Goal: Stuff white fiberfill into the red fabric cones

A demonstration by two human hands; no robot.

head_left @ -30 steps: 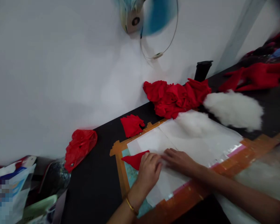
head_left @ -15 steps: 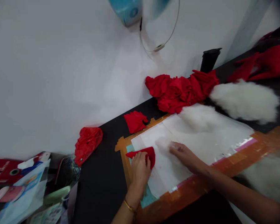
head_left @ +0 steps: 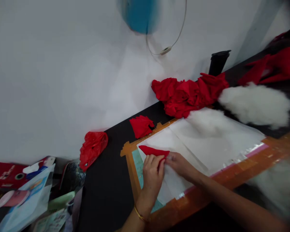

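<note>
A small pointed red cloth piece (head_left: 152, 150) is held above white sheets of paper (head_left: 181, 145), its tip to the left. My left hand (head_left: 152, 170) is closed round its lower side, a bangle on the wrist. At the wide right end of the cloth, my right hand (head_left: 177, 162) pinches a tuft of white stuffing, its fingertips touching the cloth; only a pale bit of the tuft shows. A loose mound of white stuffing (head_left: 207, 120) lies on the far part of the paper, with a bigger heap (head_left: 256, 104) beyond it.
Behind the paper lie a red cloth pile (head_left: 188, 96) and a small red stack (head_left: 141, 126). A red plastic bag (head_left: 93, 148) is at the table's left. Brown tape (head_left: 232, 176) edges the paper. A black container (head_left: 218, 62) stands by the wall; more stuffing (head_left: 277, 187) is at right.
My right hand has brought the tuft leftward from over the paper to the cloth's wide end. My left hand has raised the cloth slightly and turned it.
</note>
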